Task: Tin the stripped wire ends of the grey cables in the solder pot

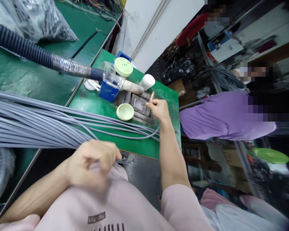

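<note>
"Grey round plastic-sheathed cable (135,138): where?"
"From afar, I see it looping by the green bench's (170,96) near-right corner, slack presumably letting thin coloured wires (148,100) reach the dark square metal pot (139,104)."
"Grip?"
"Right hand (161,110) pinches the wires, forearm outstretched, wrist bent inward. Left hand (93,160) curls before the near edge; blurred, I can't tell."

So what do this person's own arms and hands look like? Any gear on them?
Neither the left hand nor the right hand wears a glove. The forearms are bare below short, pale pink sleeves, part of a top with dark print.
</note>
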`<state>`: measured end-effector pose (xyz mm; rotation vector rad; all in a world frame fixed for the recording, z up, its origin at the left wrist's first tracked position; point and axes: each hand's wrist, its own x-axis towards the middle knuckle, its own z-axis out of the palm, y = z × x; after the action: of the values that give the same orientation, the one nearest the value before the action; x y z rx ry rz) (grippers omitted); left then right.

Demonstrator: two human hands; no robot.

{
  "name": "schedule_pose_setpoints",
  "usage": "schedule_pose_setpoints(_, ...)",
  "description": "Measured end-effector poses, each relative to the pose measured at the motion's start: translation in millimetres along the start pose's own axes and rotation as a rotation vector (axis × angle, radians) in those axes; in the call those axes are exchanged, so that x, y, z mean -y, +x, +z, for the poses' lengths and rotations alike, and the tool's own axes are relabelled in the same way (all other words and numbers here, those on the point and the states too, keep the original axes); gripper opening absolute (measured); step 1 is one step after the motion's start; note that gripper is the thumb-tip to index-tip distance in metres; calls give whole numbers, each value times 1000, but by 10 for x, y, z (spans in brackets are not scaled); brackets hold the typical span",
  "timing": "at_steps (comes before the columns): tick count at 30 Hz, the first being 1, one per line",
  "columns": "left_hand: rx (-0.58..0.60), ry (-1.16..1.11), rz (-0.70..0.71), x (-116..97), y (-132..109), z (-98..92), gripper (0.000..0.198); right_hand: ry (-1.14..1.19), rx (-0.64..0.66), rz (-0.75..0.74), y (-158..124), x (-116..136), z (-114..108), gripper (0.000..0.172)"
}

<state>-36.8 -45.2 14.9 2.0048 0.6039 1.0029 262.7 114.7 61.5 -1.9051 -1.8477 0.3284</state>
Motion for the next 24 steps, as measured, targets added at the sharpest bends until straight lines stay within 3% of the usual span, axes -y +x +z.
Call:
schedule_pose_setpoints(2, -22, 0, 14, 72, 238, -3, 31, -38, 2, 63, 47, -99, 76, 33)
schedule_pose_setpoints(5, -62, 197, 24, 220, 420, 105, 32, -108, 25, 110, 100, -162, 179, 31)
schedule_pose_setpoints(9, -46, 231, -5, 331, 396, 202, 32, -142, 43, 117, 156, -199, 256, 28)
schedule_pose_setpoints(19, -49, 187, -29, 318, 400, 172, 31, -202, 74, 136, 200, -243, 327, 25)
schedule_pose_setpoints(24, -46, 197, -40, 324, 390, 173, 33, -186, 83, 123, 168, -179, 250, 28)
